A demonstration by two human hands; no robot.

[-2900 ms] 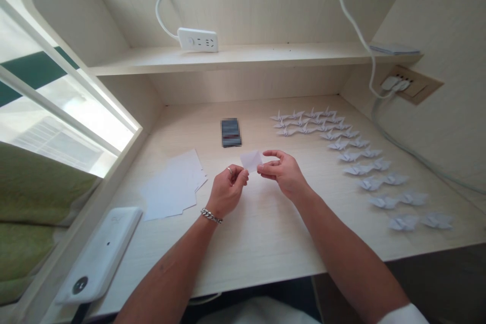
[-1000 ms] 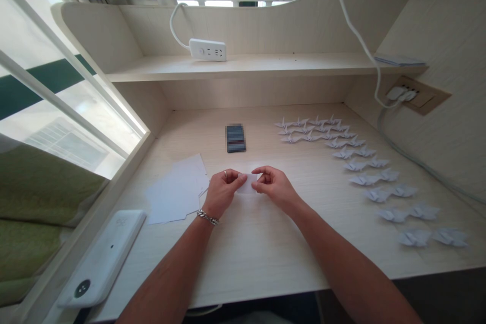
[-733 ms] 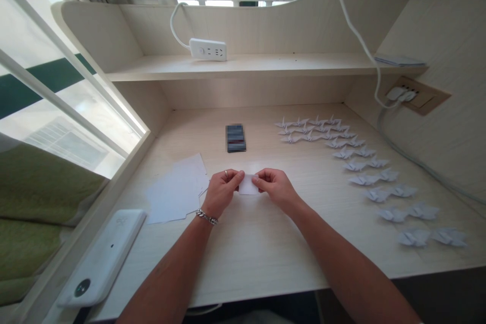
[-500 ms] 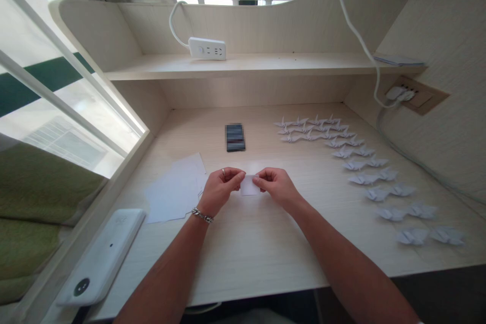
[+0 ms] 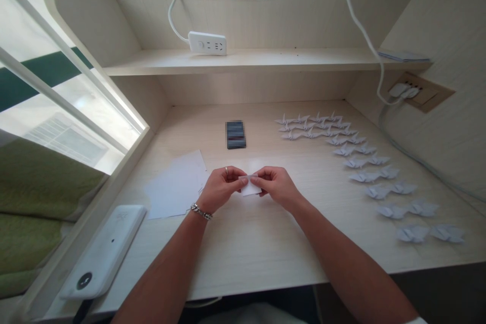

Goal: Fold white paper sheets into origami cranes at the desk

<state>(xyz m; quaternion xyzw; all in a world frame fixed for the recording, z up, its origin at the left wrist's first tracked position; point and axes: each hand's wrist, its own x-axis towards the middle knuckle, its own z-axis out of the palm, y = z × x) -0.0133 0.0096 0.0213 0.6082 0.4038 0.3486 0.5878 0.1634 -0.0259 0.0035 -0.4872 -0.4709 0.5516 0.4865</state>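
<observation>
A small white folded paper [image 5: 250,188] is pinched between both hands just above the desk [image 5: 246,243]. My left hand [image 5: 220,190], with a ring and a wrist chain, grips its left top edge. My right hand [image 5: 275,186] grips its right top edge, fingertips nearly meeting the left ones. A loose stack of white sheets [image 5: 174,185] lies to the left of my left hand. Rows of several white paper cranes [image 5: 353,162] spread over the right side of the desk.
A dark phone [image 5: 236,134] lies flat behind my hands. A white device [image 5: 104,250] rests at the front left edge. A power strip [image 5: 207,43] sits on the shelf, its cable running to a wall socket [image 5: 415,92] at right.
The paper was held up in the air, then brought down to the desk. My fingertips have since closed together over its top edge, and it looks smaller.
</observation>
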